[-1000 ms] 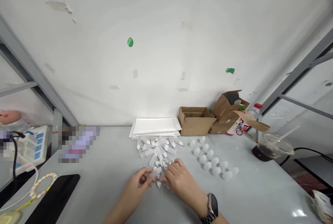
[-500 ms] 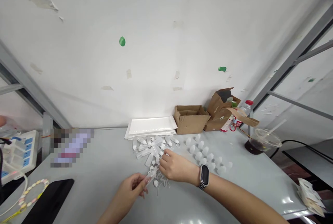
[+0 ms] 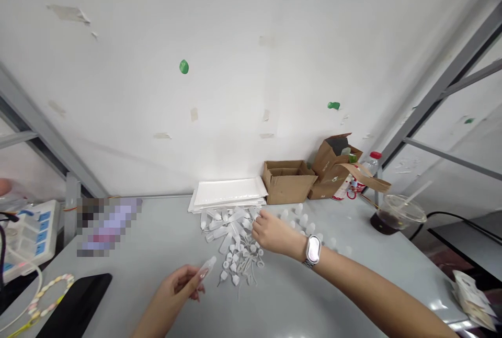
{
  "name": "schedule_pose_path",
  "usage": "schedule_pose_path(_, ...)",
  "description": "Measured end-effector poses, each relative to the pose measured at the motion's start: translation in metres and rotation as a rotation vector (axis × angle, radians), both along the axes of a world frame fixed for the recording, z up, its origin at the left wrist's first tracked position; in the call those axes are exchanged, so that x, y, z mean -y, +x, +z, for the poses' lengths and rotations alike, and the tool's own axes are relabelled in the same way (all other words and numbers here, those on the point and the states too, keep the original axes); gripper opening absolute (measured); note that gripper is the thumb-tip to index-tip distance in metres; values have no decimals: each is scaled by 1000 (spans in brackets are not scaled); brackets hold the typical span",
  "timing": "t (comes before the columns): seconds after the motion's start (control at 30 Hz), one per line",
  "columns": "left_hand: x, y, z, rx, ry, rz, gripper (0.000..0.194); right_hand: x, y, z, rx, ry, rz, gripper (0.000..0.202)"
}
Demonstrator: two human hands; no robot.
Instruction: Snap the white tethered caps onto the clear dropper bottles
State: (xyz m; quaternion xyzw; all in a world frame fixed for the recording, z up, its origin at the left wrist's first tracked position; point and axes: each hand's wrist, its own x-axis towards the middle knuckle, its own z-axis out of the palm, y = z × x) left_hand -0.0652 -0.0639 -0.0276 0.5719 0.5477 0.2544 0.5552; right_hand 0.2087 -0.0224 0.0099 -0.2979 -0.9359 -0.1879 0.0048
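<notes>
A small translucent bottle (image 3: 207,267) is pinched between the thumb and fingers of my left hand (image 3: 182,285), its neck pointing up and right. My right hand (image 3: 270,233), with a watch on the wrist, is closed at the right edge of a pile of similar bottles (image 3: 219,232); its fingertips are hidden, so what they hold cannot be made out. Below the pile lie several small white caps with thin cords (image 3: 235,267). Several whitish rounded pieces (image 3: 303,221) stand in rows on the grey table, partly behind my right wrist.
White padded envelopes (image 3: 229,192) and an open cardboard box (image 3: 289,186) stand by the wall. Right of them are a paper bag (image 3: 331,176), a red-capped bottle (image 3: 372,160) and a cup with a straw (image 3: 394,215). A black phone (image 3: 76,301) and a bead bracelet (image 3: 50,293) lie left.
My left hand has moved left and slightly down with the bottle, away from the caps. My right hand has moved up and right to the pile's edge, uncovering the caps and cords.
</notes>
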Motion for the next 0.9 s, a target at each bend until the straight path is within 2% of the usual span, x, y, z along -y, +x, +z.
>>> schedule_pose_path(0.17,-1,12,-2,32,39,18,49,0,-14,-13,-30,-7,-5,24)
schedule_pose_path(0.27,2,23,-6,14,96,55,49,9,-24,-12,-195,-81,-104,30)
schedule_pose_path(0.33,4,30,-9,18,139,59,51,21,-32,-12,-479,-268,-221,32)
schedule_pose_path(0.47,7,47,-7,-23,207,49,47,50,-50,-20,-1086,-786,-440,32)
schedule_pose_path(0.53,9,56,-1,-66,225,59,42,62,-57,-23,-1286,-875,-544,29)
schedule_pose_path(0.63,10,66,8,-90,263,25,39,72,-54,-24,-1409,-778,-598,23)
schedule_pose_path(0.7,5,68,11,-122,346,-30,38,72,-37,-20,-1360,-590,-609,24)
schedule_pose_path(0.8,-12,57,4,-309,535,-77,32,62,16,-12,-1110,-160,-683,30)
schedule_pose_path(0.83,-20,51,0,-415,585,-54,31,57,38,-10,-1003,-37,-754,31)
schedule_pose_path(0.9,-37,39,-11,-646,653,36,31,48,82,-9,-797,123,-980,34)
